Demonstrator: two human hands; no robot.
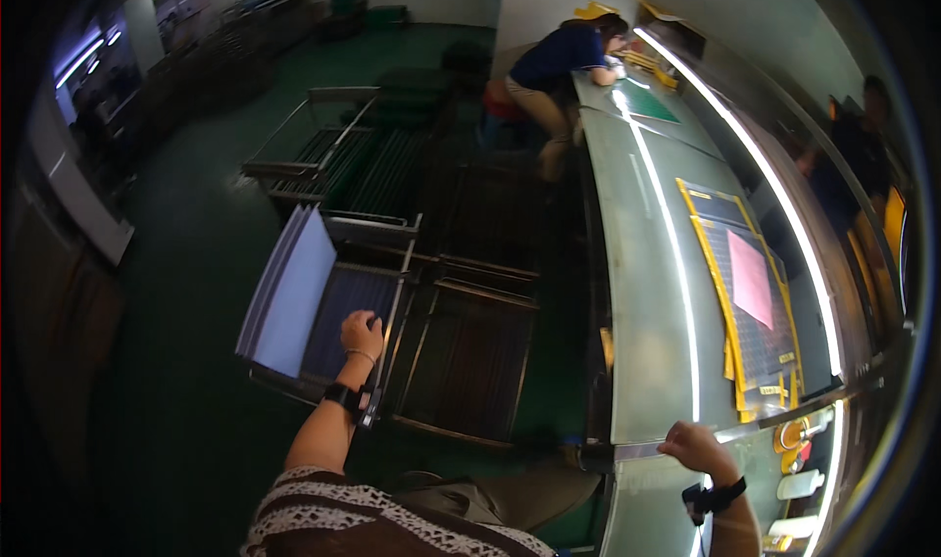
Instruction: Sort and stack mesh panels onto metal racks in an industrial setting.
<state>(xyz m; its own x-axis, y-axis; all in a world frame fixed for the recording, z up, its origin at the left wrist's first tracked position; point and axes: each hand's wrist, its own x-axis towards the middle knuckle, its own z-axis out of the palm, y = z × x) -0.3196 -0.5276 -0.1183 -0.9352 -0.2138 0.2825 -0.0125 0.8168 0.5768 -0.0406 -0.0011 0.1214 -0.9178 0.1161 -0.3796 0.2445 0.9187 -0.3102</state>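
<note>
I counted two sets of fingers of my own, left fingers (357,324) and right fingers (676,439), two straps (344,396), one on each wrist, and one bracelet (362,355). I saw one co-worker (554,72) on one stool (503,101). The table (642,312) showed two sections, and two light tubes (760,180) ran above. There lay one pink sheet (750,278), one green sheet (651,104) and at least two yellow-edged mats (774,366), whose overlap hid the full number. Nearer me I made out at least two white bottles (801,484) and one orange roll (786,436). At least two racks (319,228) stood leftward; the near one held at least two blue panels (297,302), packed too tightly to number exactly.
</note>
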